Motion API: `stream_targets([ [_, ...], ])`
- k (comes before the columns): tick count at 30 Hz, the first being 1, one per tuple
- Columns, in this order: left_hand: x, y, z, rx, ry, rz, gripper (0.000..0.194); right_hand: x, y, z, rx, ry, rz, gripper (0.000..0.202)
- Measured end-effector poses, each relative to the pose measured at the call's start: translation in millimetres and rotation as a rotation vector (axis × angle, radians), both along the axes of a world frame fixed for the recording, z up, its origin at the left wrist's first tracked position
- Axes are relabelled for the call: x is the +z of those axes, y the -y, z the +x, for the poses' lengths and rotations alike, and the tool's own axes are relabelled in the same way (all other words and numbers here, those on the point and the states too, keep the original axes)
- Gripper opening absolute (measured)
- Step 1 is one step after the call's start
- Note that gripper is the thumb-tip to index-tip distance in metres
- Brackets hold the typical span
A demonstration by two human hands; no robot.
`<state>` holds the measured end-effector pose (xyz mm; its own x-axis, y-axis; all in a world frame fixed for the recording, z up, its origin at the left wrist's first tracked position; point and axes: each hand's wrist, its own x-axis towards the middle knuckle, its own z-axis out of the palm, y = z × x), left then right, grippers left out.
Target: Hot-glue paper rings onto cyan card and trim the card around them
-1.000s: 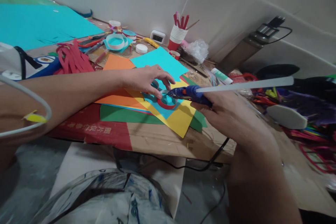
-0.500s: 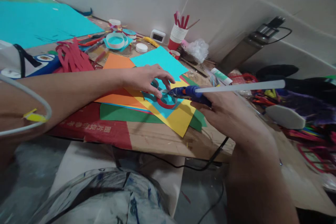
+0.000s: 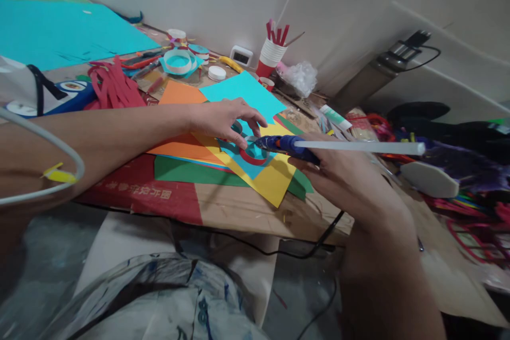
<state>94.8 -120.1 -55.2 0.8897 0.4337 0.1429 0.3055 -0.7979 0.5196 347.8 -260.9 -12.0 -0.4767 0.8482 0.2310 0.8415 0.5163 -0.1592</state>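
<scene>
My right hand (image 3: 338,170) is wrapped round a blue hot glue gun (image 3: 285,144), with a long white glue stick (image 3: 366,147) sticking out of its back. The gun's nozzle points left, at the rim of a red-and-white paper ring (image 3: 255,159). My left hand (image 3: 227,119) steadies this ring, thumb at its near left side and fingers curved over the far side. The ring stands on a blue paper sheet (image 3: 257,170), which lies over a yellow sheet (image 3: 277,188). Part of another ring shows behind my left thumb. Whether glue is coming out, I cannot tell.
Orange paper (image 3: 175,96) and green paper (image 3: 191,171) lie under the work. Behind stand stacked paper cups (image 3: 271,56), a small digital clock (image 3: 241,56) and a white-ringed blue paper piece (image 3: 177,62). Red strips (image 3: 113,85) lie left. A black cord (image 3: 295,255) hangs at the table's front edge.
The view has shifted slightly. The back end of the glue stick has dipped, so the glue gun's angle has changed a little. My left hand stays at the paper ring.
</scene>
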Motion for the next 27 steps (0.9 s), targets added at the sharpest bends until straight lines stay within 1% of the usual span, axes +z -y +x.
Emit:
stream_targets([
  [6,-0.1,-0.1,0.6,0.008,-0.015,0.008,0.061,1.0,2.9,4.7,-0.03,0.007,-0.024,0.02],
  [11,-0.5,0.1,0.4,0.016,-0.009,-0.005,0.062,3.3,7.6,9.5,-0.025,0.074,0.064,0.017],
  [16,0.7,2.1,0.2,0.013,-0.007,-0.044,0.063,2.3,5.6,5.3,0.027,0.087,0.062,0.014],
  [23,0.8,2.7,0.4,0.009,-0.004,-0.067,0.062,1.7,7.3,3.5,0.003,0.188,0.06,0.013],
  [27,1.5,2.6,-0.5,0.011,-0.016,-0.051,0.064,1.6,9.9,4.9,-0.007,0.143,0.063,0.015],
])
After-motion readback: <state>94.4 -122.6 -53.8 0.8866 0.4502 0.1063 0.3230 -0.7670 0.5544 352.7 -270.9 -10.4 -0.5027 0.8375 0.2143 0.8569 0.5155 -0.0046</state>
